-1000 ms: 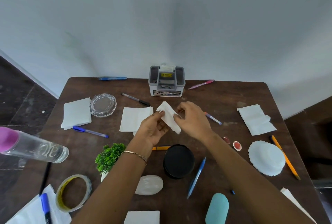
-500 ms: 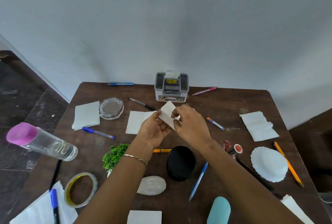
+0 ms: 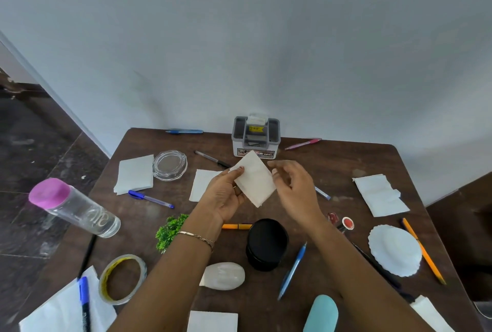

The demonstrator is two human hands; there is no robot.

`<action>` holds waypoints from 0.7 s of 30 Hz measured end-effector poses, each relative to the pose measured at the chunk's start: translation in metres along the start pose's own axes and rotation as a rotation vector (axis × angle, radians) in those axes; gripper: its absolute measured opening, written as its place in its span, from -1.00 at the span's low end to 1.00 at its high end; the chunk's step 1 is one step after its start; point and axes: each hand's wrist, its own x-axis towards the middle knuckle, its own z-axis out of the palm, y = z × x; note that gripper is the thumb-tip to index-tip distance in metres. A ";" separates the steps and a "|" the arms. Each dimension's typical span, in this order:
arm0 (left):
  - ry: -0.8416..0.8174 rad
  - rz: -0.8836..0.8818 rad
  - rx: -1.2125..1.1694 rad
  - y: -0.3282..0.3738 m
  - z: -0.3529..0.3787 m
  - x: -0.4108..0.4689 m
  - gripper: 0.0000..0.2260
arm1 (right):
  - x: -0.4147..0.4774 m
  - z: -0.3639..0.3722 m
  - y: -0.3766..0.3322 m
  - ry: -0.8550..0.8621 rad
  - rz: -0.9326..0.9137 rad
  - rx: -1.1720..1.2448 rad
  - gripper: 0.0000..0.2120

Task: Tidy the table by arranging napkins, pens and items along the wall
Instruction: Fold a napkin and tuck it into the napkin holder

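Your table (image 3: 332,172) is mostly untidied, judging by how things lie. Take the grey caddy (image 3: 256,136) against the wall as your landmark: it sits at the far edge, a blue pen (image 3: 184,131) to its left and a pink pen (image 3: 303,143) to its right lying close to the wall, and that is all that looks placed.

Everything else is nearer to you than the caddy. Left of it lie a clear bottle (image 3: 77,209), a stack of napkins (image 3: 135,177), a glass ashtray (image 3: 169,164) and a tape roll (image 3: 123,278). Right of it lie an unfolded napkin (image 3: 380,194), a white paper plate (image 3: 394,250) and an orange pencil (image 3: 423,250). Straight in front of it sit a black round tin (image 3: 267,244), a small green plant (image 3: 170,230) and several loose pens.

Just in front of the caddy, you hold a folded napkin (image 3: 255,182) above the table. Your left hand (image 3: 226,196) pinches its left edge between thumb and fingers. Your right hand (image 3: 295,185) is half open beside its right edge; I cannot tell whether it touches the paper.
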 end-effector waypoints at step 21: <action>-0.045 0.228 0.457 0.022 0.017 -0.009 -0.78 | -0.006 0.002 -0.003 -0.282 0.390 0.626 -0.72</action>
